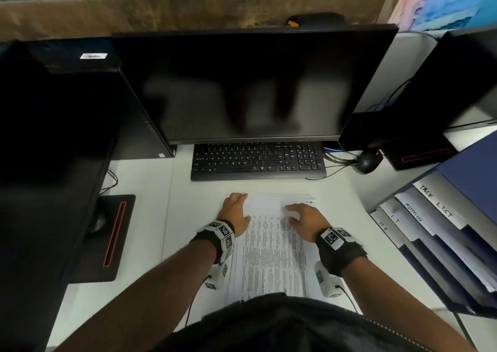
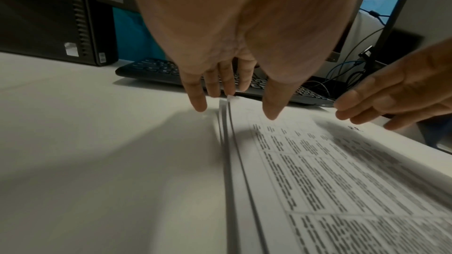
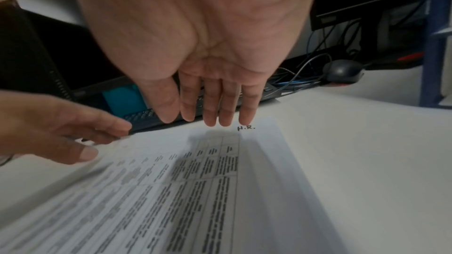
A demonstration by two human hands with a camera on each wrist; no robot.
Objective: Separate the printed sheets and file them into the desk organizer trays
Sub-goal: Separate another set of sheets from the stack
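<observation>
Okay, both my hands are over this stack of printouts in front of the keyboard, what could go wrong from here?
1. The stack of printed sheets shows several loose edges on the left-wrist view; the left hand and right hand are open, so two sheets might lift together.
2. The top sheet reads H.R.; the organizer trays carry four close labels, so misfiling is possible.

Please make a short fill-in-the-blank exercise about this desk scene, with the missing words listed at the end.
1. The top sheet has the handwritten mark ____ in its corner.
2. The sheets lie on the desk in front of the ____.
3. The organizer stands on the person's ____ side.
4. Both hands, the left hand and the right hand, are ____, with straight fingers.

Missing words: H.R.; keyboard; right; open
</observation>
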